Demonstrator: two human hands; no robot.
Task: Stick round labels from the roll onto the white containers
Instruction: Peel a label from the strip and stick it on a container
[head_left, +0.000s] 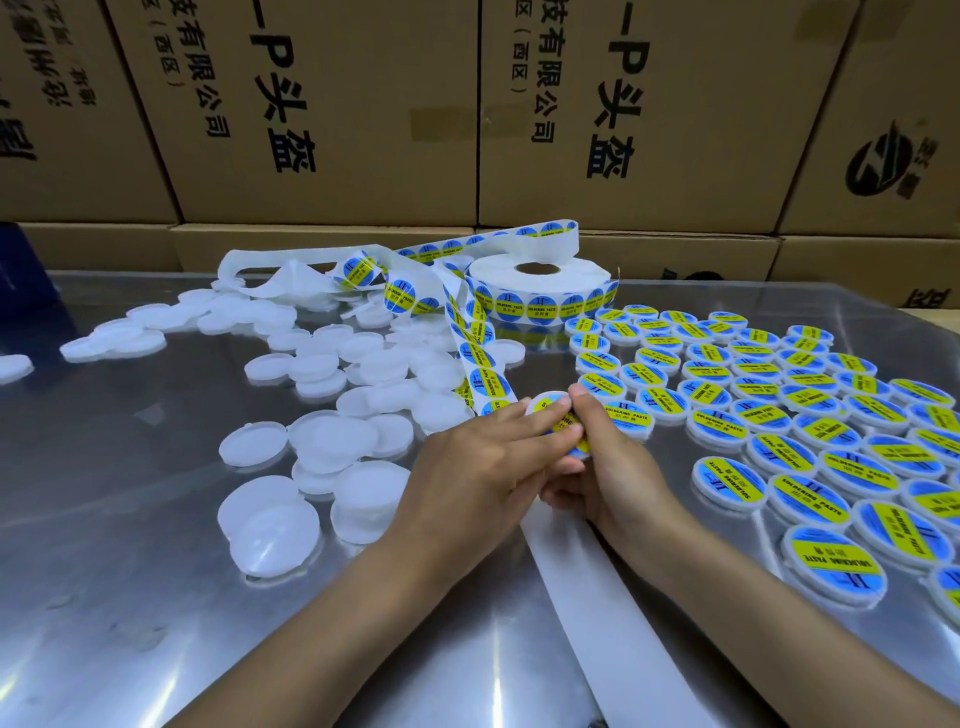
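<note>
Both hands, left hand (467, 467) and right hand (613, 467), pinch one white container (545, 408), fingers pressing its label (569, 428). It looks light and stiff, best held by its rim. The roll (540, 283) sits at twelve o'clock.

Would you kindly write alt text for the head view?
Both hands, left hand and right hand, press a round label onto a white container; unlabelled containers lie left, labelled containers right, label roll behind.

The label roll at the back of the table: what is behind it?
Behind the label roll stand stacked cardboard boxes with black printed characters. A loop of label strip rises just behind the roll and covers the boxes' lower edge there. The table surface directly behind the roll is hidden.
</note>
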